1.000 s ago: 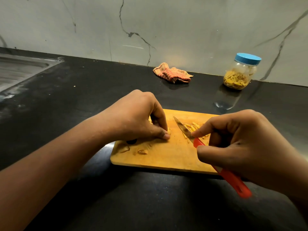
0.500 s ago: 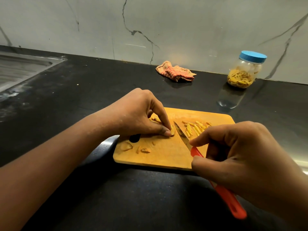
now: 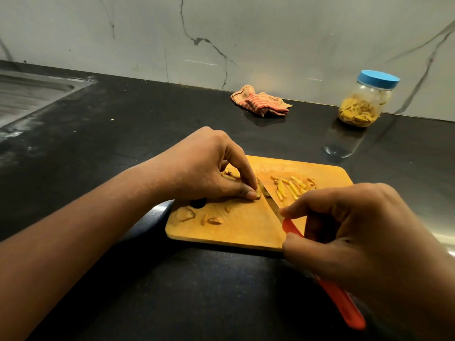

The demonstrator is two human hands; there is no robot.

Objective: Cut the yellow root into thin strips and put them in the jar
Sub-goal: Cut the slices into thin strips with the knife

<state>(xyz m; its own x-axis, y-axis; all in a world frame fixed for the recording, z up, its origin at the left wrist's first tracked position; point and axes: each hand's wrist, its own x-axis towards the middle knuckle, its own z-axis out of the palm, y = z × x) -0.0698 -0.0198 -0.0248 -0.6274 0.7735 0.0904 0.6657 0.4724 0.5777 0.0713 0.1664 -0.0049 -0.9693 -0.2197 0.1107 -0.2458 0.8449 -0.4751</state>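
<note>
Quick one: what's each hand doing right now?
Left hand: pinching the yellow root piece against the cutting board.
Right hand: gripping the red-handled knife.

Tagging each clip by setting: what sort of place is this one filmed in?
Most likely a kitchen: a black countertop with a steel sink at its left, and a wooden cutting board bearing cut yellow strips and a red-handled knife.

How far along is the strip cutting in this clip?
Done: the jar holds yellow strips under its blue lid, and a loose pile lies on the cutting board. In hand: the left hand pinches a small root piece while the right hand holds the knife against it. Left: finish this piece, open the jar, move the pile in.
</note>
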